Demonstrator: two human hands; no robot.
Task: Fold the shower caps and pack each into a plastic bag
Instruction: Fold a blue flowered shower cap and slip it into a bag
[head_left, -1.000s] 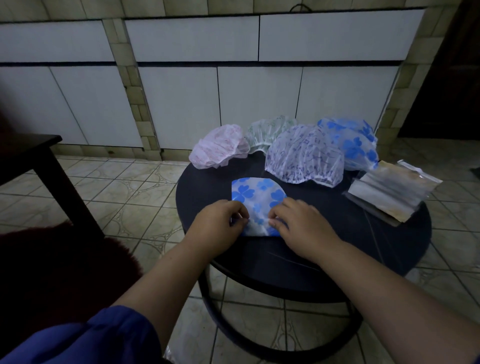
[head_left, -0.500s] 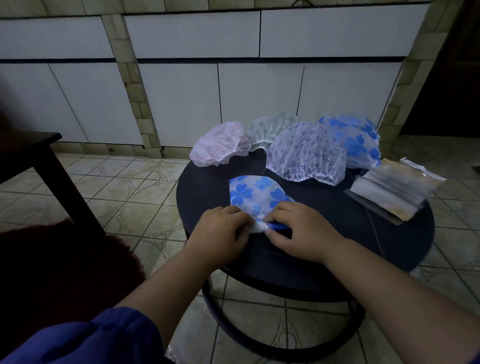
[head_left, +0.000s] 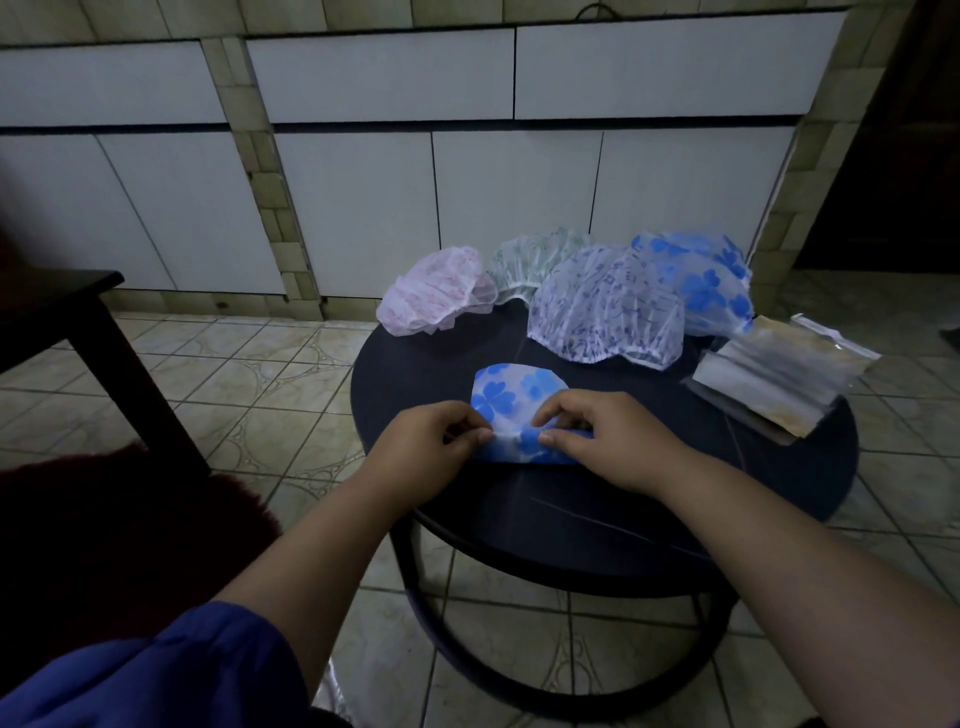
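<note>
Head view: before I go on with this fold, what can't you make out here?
- Near edge of the blue flower cap: covered by the left hand and right hand, so the state of the fold is unclear.
- Green cap: mostly hidden behind the pink cap and purple-print cap.
- Stack of plastic bags: too dim to count.
- Table: its legs are in deep shadow.

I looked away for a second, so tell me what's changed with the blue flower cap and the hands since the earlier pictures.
Both the left hand and right hand kept their pinch on the blue flower cap and have folded its near edge up and over, so the cap now looks shorter front to back. The four unfolded caps at the back and the plastic bags on the round table stayed put.
</note>
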